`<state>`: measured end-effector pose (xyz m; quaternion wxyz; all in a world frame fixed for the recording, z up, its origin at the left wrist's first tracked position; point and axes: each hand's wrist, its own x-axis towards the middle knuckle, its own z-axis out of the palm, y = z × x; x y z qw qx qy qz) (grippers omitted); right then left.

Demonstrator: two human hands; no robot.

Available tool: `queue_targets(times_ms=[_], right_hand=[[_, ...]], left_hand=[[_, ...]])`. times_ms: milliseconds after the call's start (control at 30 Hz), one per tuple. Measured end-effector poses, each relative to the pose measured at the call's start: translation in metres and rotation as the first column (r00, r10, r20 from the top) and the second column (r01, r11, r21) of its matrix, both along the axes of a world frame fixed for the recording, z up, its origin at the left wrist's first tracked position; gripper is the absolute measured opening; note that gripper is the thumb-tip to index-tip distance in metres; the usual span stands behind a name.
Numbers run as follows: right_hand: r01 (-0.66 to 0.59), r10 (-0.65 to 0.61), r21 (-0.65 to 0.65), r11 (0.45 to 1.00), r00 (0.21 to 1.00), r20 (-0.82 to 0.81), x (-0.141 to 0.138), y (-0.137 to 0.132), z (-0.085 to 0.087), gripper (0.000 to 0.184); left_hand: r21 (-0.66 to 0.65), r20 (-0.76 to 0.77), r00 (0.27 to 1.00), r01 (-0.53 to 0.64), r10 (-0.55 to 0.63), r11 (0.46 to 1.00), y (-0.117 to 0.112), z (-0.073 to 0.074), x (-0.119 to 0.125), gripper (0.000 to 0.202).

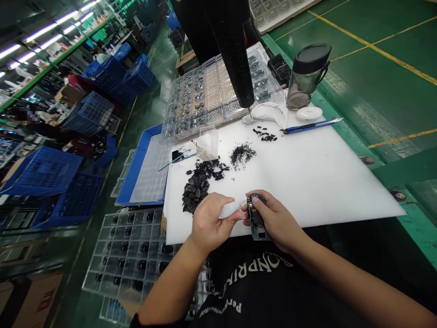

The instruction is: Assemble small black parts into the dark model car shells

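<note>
A white sheet (327,182) covers the work surface, and blue crates (51,171) stand well apart on the left. Past the sheet's far edge sits a large clear compartment tray (203,129) of small parts; a black tapering tool (235,59) hangs in front of it, blocking part of it from sight, its thin tip just beside a crumpled white wrapping (271,112). A blue tray (131,177) is at the sheet's left, and nearer the person lies another clear tray holding dark parts (144,247). A lidded jar (300,84) stands upright at far right, near a blue-and-black tool (310,126) and a small white case (309,113). 3 groups of black pieces lie on the sheet, the largest heap (196,187) just beyond the left hand (210,221).

The right hand (275,221) is clamped on a dark device (258,223) over the sheet's near edge, thumb across its face, fingers behind. The left hand's digits curl in at the device's left edge; whether they pinch anything I cannot tell.

Both forearms reach forward and converge, the 2 hands almost meeting at the device.
</note>
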<state>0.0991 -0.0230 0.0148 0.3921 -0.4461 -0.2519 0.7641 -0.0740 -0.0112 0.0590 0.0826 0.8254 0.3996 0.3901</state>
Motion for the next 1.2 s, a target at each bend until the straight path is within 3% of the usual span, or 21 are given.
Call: queue_targets(times_ms=[567, 667, 733, 800, 867, 967, 1033, 1133, 1200], right_hand=[[0.021, -0.022, -0.012, 1.0, 0.999, -0.032, -0.002, -0.001, -0.004, 0.023], [0.035, -0.036, -0.027, 0.999, 0.998, -0.058, -0.002, -0.001, -0.004, 0.023], [0.037, -0.039, -0.029, 0.999, 0.996, -0.079, -0.002, 0.0, -0.003, 0.023], [0.036, -0.038, -0.026, 0.999, 0.996, -0.086, -0.002, 0.001, 0.0, 0.022], [0.031, -0.033, -0.028, 0.999, 0.997, -0.075, -0.002, 0.002, 0.004, 0.021], [0.021, -0.022, -0.034, 0.999, 0.999, -0.049, -0.001, 0.003, 0.006, 0.02], [0.011, -0.012, -0.031, 0.999, 0.999, -0.043, -0.001, 0.003, 0.002, 0.02], [0.006, -0.006, -0.019, 1.0, 0.999, -0.037, 0.001, 0.003, -0.007, 0.024], [0.014, -0.014, -0.015, 1.0, 0.999, -0.038, 0.002, 0.003, -0.012, 0.027]], left_hand=[[-0.002, 0.029, 0.999, 0.025, -0.025, 1.0, -0.007, -0.006, -0.007, 0.03], [-0.034, 0.101, 0.993, -0.057, 0.06, 0.998, -0.02, -0.006, -0.022, 0.029], [-0.016, 0.157, 0.973, -0.171, 0.171, 0.985, -0.029, -0.005, -0.033, 0.025], [-0.031, 0.218, 0.931, -0.294, 0.293, 0.955, -0.034, -0.002, -0.041, 0.022], [-0.13, 0.29, 0.868, -0.382, 0.404, 0.915, -0.031, 0.001, -0.045, 0.025], [-0.347, 0.38, 0.763, -0.406, 0.522, 0.846, -0.011, 0.007, -0.047, 0.04], [-0.455, 0.387, 0.716, -0.4, 0.581, 0.796, 0.015, 0.009, -0.05, 0.039], [-0.54, 0.316, 0.682, -0.442, 0.659, 0.716, 0.064, 0.01, -0.055, 0.027], [-0.546, 0.283, 0.681, -0.464, 0.675, 0.698, 0.098, 0.006, -0.056, 0.029]])
